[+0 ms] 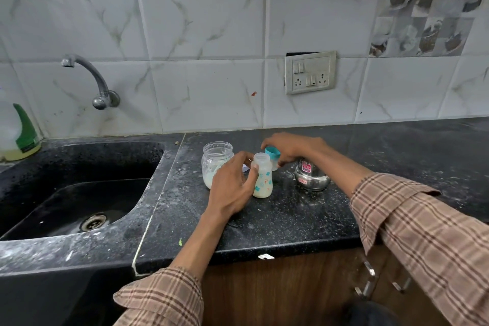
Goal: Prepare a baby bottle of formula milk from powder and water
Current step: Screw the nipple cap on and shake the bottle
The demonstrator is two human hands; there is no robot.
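A small baby bottle (263,180) with blue prints stands uncapped on the black counter (291,219), with milky liquid in it. My left hand (232,185) wraps around its left side and holds it upright. Just behind the bottle, my right hand (291,148) grips the teal bottle cap (272,154), tilted above the counter. An open clear jar (215,164) with white powder at its bottom stands to the left of the bottle, partly hidden by my left hand. A shiny steel vessel (312,176) with a pink sticker sits to the right, under my right wrist.
A black sink (79,193) with a drain lies to the left, a wall tap (90,77) above it. A dish-soap bottle (21,135) with a green label stands at the far left. A switch and socket plate (311,73) is on the tiled wall. Powder dusts the counter.
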